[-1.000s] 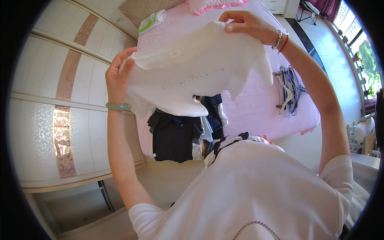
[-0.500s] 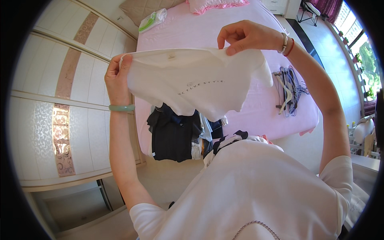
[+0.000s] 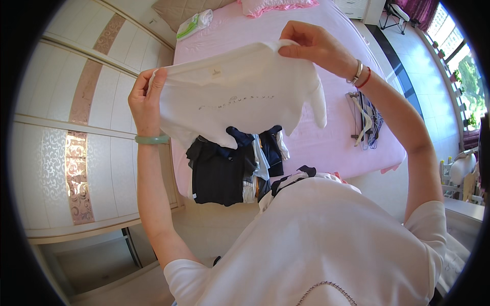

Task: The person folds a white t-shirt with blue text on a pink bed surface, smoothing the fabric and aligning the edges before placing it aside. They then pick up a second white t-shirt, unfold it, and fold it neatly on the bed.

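A white T-shirt with small dark lettering hangs stretched between my two hands above the bed. My left hand, a green bangle on its wrist, is closed on the shirt's left upper corner. At the right upper edge my right hand pinches the cloth between thumb and fingers. The shirt's lower edge droops over a pile of folded dark clothes and hides part of it.
The bed has a pink sheet. On its right side lies a bunch of hangers. A white and green packet and a pink-frilled pillow rest farther back. A cream wardrobe stands at the left.
My right hand has shifted slightly up and left, lifting its corner of the T-shirt. The shirt's lower edge has swung left, uncovering more of the clothes pile.
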{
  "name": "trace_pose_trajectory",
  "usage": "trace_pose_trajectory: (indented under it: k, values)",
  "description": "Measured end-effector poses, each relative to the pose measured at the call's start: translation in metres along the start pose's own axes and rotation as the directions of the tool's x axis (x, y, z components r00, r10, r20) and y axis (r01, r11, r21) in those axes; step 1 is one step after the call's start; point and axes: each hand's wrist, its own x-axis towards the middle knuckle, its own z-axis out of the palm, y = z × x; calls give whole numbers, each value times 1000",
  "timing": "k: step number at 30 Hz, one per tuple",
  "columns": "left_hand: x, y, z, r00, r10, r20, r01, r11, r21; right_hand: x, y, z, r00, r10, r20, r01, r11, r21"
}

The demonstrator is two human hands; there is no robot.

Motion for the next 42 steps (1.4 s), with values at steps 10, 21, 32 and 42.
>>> trace_pose_trajectory:
  k: [10,21,32,42]
  values:
    - [-7,-6,-13,930,-94,357,103,995,-7,8,-8,-15,958,-193,-210,105,923,-369]
    - [-14,-17,11,941,-199,273,251,954,-167,7,25,-42,982,-86,-167,13,919,-394]
    - [-15,2,-9,977,-119,176,131,989,-61,-1,1,-13,949,52,-313,-82,993,-84]
    - [-25,-37,-12,939,-144,314,33,943,332,-8,29,5,967,136,-213,-166,977,-131]
